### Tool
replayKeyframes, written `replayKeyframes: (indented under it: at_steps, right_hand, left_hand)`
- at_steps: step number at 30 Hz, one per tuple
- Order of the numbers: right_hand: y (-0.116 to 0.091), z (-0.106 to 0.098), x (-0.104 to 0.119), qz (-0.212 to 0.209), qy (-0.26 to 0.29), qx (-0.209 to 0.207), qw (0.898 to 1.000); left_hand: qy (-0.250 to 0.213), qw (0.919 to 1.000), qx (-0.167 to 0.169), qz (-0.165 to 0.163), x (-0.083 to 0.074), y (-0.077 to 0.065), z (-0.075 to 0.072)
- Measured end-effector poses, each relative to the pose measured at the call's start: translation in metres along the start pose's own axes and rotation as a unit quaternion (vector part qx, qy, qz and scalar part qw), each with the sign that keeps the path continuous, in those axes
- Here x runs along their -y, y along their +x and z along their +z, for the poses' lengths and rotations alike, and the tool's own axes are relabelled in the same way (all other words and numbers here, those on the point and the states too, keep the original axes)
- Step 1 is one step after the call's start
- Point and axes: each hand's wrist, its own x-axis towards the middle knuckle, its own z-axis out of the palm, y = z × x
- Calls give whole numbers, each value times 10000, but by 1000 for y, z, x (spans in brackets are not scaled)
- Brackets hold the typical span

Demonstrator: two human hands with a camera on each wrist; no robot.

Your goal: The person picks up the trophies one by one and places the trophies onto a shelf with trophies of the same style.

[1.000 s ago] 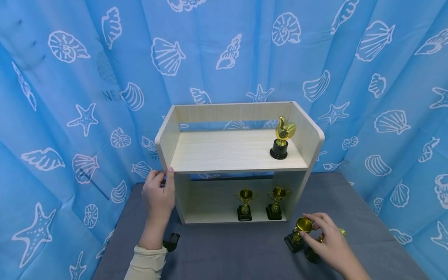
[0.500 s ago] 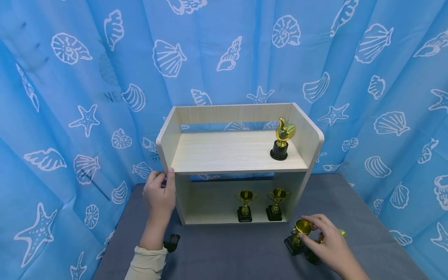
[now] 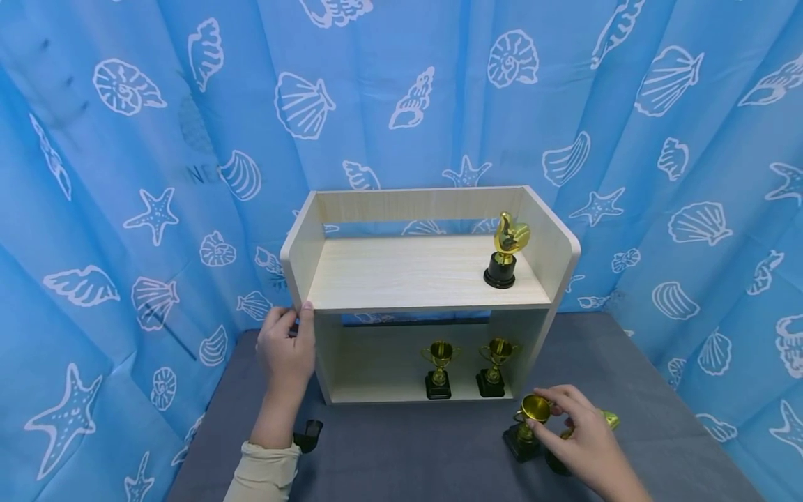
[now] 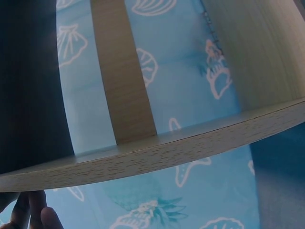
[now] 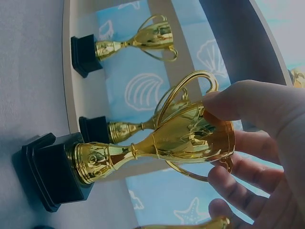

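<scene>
My right hand [image 3: 580, 436] pinches a gold trophy cup [image 3: 527, 411] by its bowl, thumb on one side and fingers on the other. In the right wrist view the cup [image 5: 178, 136] shows two looped handles and a black square base [image 5: 59, 169]. Partly hidden behind this hand is another gold trophy [image 3: 610, 418] with a black base. My left hand [image 3: 285, 348] grips the left side panel of a pale wooden shelf [image 3: 401, 275], its thumb on the front edge. From the left wrist, only a few fingertips [image 4: 35, 210] show beneath the panel's edge.
Two gold cups, a left one [image 3: 439, 362] and a right one [image 3: 495, 362], stand upright on the lower shelf. A trophy with a curved gold figure [image 3: 508, 240] stands at the upper shelf's right. A blue shell-patterned curtain [image 3: 401, 90] hangs behind the grey tabletop [image 3: 389, 453].
My right hand and its trophy cup have shifted slightly left, toward the shelf. The left hand keeps its place on the side panel.
</scene>
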Motion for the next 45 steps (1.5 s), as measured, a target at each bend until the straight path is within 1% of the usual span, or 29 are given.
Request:
replayKeyframes:
  at_steps: [11, 19, 32, 39, 45]
  right_hand:
    - [2, 10, 15, -191, 201, -32, 9996]
    - [3, 14, 22, -400, 380, -88, 9984]
    - [3, 16, 30, -460, 356, -141, 9982]
    - [2, 19, 35, -704, 325, -228, 9967]
    - [1, 22, 37, -969, 144, -404, 9944]
  left_hand:
    - [-24, 10000, 50, -38, 0, 0, -1]
    - [-3, 10000, 60, -67, -1, -1, -1]
    - [52, 10000, 35, -77, -2, -1, -1]
    - [55, 9999, -19, -101, -4, 0, 0]
    - [78, 9999, 74, -112, -4, 0, -3]
